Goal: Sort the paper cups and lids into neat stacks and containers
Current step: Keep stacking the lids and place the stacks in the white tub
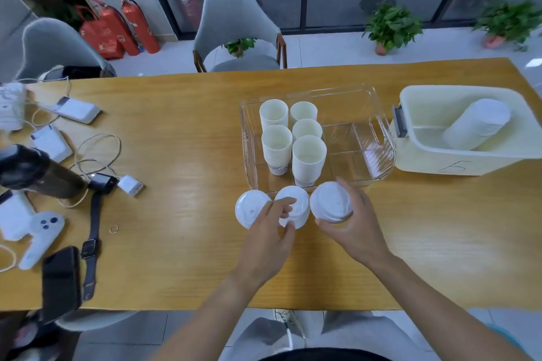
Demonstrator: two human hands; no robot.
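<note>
Gripping: right hand (356,224) curls round the right lid stack (330,201), thumb at its near edge, fingers behind.
Left hand (271,233): fingers and thumb pinch the middle lid stack (294,204) from the near side.
Left lid (250,208): white, just left of the left hand's fingers, touching the middle stack (whether a finger rests on it, cannot tell).
Row: all three lid piles stand side by side on the table (181,214), just this side of the clear bin (378,138).
Cups (308,160): five upright stacks in the clear bin's left part, directly beyond both grips; nearest stack sits just behind the held lids.
Cream tub (425,161): beyond and right of the right hand, touching the clear bin; a long white stack (476,123) lies tilted inside.
Far left: phone (60,281), watch (91,246), cables, white gadgets.
</note>
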